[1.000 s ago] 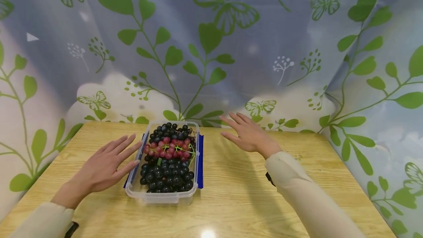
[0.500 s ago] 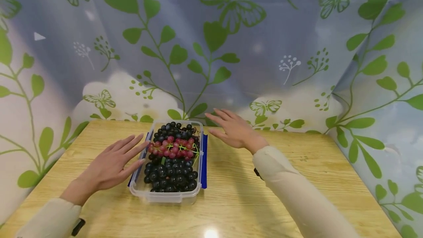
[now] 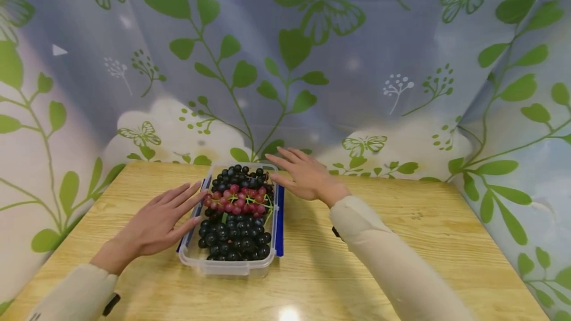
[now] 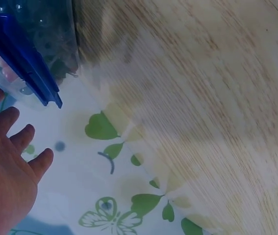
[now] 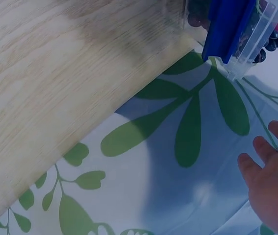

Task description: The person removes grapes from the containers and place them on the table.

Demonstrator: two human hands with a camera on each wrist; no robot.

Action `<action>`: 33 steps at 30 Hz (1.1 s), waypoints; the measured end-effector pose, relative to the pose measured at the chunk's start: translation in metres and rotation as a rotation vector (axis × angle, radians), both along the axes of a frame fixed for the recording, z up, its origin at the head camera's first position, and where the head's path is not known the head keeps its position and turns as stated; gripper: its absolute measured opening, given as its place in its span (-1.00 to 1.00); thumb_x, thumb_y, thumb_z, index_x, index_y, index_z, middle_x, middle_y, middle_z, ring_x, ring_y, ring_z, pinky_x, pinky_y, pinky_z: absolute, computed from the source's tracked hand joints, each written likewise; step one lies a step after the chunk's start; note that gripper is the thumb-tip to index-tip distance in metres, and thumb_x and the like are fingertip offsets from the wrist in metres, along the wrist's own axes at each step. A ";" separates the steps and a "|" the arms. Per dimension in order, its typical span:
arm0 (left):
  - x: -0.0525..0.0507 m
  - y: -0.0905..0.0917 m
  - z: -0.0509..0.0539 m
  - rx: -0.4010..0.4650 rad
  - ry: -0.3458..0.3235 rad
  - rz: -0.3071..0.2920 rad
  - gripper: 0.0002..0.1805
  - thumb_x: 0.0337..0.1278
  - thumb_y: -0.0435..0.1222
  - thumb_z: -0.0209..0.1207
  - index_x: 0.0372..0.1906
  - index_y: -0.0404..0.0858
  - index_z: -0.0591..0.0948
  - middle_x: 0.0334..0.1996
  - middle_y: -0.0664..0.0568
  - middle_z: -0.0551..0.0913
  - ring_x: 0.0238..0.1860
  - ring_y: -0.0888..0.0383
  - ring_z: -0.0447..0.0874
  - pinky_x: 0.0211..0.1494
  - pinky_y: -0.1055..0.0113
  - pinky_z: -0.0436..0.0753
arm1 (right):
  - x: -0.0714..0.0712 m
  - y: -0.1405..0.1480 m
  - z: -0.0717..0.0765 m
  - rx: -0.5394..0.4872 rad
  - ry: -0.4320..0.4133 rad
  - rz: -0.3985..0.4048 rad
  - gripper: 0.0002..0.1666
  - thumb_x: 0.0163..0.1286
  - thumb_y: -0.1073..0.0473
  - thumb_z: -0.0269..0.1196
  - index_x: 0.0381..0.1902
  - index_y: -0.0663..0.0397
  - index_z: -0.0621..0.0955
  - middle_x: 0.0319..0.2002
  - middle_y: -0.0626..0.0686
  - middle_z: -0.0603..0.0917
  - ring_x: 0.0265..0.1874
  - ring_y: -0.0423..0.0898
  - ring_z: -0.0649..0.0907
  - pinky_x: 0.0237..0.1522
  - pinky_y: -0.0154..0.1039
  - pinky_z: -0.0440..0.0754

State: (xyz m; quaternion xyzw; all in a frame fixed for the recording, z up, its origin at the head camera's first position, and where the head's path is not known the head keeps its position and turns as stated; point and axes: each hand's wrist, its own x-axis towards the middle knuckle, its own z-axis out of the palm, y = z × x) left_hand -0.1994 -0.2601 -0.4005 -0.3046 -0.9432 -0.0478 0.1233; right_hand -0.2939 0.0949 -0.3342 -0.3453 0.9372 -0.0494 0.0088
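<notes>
A clear plastic container (image 3: 225,267) with blue side latches (image 3: 280,227) stands lidless on the table. Inside it, a bunch of red grapes (image 3: 236,200) lies across dark grapes (image 3: 234,237). My left hand (image 3: 156,224) is held at the container's left side, fingers extended towards its rim; whether they touch it I cannot tell. Over by the far right corner, my right hand (image 3: 305,175) hovers with fingers stretched out, holding nothing. The left wrist view has the left hand (image 4: 6,171) near a blue latch (image 4: 23,58). In the right wrist view, the right hand (image 5: 276,183) is apart from the container.
The wooden table (image 3: 383,241) extends to both sides of the container. A curtain (image 3: 250,38) printed with green leaves and butterflies hangs behind the table's far edge and along both sides.
My right hand has moved left, closer to the container's far right corner. The left hand keeps its place beside the container. The whole head view has shifted slightly.
</notes>
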 end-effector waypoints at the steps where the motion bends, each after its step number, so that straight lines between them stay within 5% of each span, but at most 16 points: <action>1: -0.001 0.000 0.000 -0.002 -0.003 0.001 -0.33 0.41 0.07 -0.08 0.50 -0.09 0.16 0.48 -0.04 0.07 0.43 -0.11 0.05 0.34 -0.09 0.13 | 0.000 -0.001 0.000 -0.001 0.000 0.001 -0.26 0.46 -0.40 -0.32 0.52 -0.41 -0.03 0.51 -0.03 -0.08 0.46 0.05 -0.03 0.38 0.11 -0.01; 26: -0.011 -0.002 -0.006 -0.009 0.029 -0.071 -0.32 0.35 0.03 0.01 0.47 -0.14 0.22 0.46 -0.02 0.14 0.41 -0.09 0.09 0.33 -0.09 0.17 | -0.013 -0.040 0.001 0.056 -0.004 0.046 -0.28 0.48 -0.35 -0.30 0.53 -0.39 -0.04 0.51 0.00 -0.05 0.45 0.03 0.02 0.40 0.00 0.02; 33: -0.009 -0.001 -0.005 -0.005 0.019 -0.055 -0.32 0.35 0.04 0.01 0.47 -0.13 0.23 0.45 -0.02 0.15 0.41 -0.09 0.11 0.32 -0.09 0.17 | -0.013 -0.056 -0.001 0.043 -0.064 0.056 -0.28 0.48 -0.36 -0.30 0.52 -0.44 -0.07 0.51 0.01 -0.06 0.45 0.05 0.01 0.39 0.05 0.00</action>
